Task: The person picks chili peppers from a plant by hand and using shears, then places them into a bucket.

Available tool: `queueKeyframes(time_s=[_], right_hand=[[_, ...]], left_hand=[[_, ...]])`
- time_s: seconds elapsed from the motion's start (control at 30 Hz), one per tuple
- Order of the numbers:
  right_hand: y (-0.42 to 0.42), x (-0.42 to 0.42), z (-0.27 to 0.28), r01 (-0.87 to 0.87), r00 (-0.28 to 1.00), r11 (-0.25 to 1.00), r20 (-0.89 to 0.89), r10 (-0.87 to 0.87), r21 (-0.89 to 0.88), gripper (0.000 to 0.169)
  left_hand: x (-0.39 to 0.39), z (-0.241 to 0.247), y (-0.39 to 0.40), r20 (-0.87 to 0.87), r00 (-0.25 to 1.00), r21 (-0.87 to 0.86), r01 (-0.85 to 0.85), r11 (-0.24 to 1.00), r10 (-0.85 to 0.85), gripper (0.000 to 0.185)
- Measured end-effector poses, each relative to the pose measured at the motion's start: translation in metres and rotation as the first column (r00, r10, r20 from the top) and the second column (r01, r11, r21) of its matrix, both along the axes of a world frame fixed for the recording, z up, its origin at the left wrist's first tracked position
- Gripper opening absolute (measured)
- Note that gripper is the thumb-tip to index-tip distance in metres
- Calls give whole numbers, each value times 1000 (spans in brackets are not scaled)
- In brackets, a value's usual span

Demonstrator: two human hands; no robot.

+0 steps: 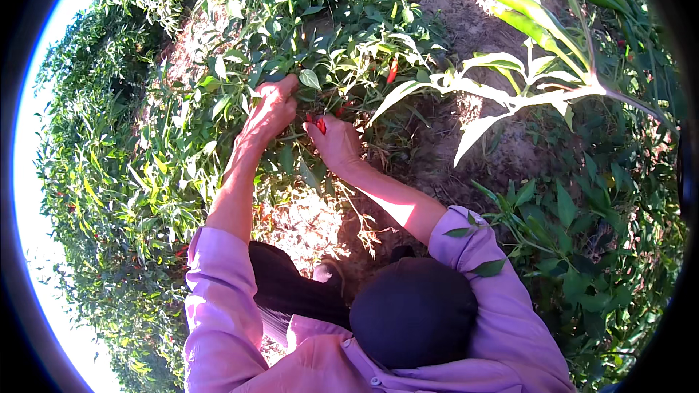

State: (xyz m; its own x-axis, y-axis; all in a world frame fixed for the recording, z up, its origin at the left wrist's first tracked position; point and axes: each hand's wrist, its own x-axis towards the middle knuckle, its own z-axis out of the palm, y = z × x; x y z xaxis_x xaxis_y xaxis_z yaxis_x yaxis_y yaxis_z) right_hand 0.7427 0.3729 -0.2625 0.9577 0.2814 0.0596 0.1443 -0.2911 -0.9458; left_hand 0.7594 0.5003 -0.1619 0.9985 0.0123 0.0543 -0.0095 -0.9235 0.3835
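Note:
My right hand (339, 143) is closed around several red chili peppers (320, 124), which show between the thumb and fingers. Just to its upper left, my left hand (276, 101) reaches into the leaves of a chili pepper plant (327, 60). Its fingers are curled, but their tips are hidden, so I cannot tell whether they grip a stem. A ripe red chili pepper (392, 70) hangs on the plant to the upper right of my right hand. More red shows among the leaves just above that hand.
A branch (557, 95) with green chili peppers (519, 3) juts in close at the upper right. Dense pepper plants (109, 174) line the left, with more foliage (590, 262) on the right. Bare soil (464, 27) runs between. A dark rounded cap brim (413, 314) covers part of the view below.

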Motion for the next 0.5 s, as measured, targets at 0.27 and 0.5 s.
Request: queueKeyframes(time_s=[0.27,0.5], right_hand=[[-3,-11,-30,-45,914,820,-307,264,571,16],[-11,-16,-33,63,843,596,-362,397,800,13]], left_hand=[[0,0,6,27,1000,-66,1,998,1,15],[1,-1,2,-24,999,14,-28,1000,28,14]])
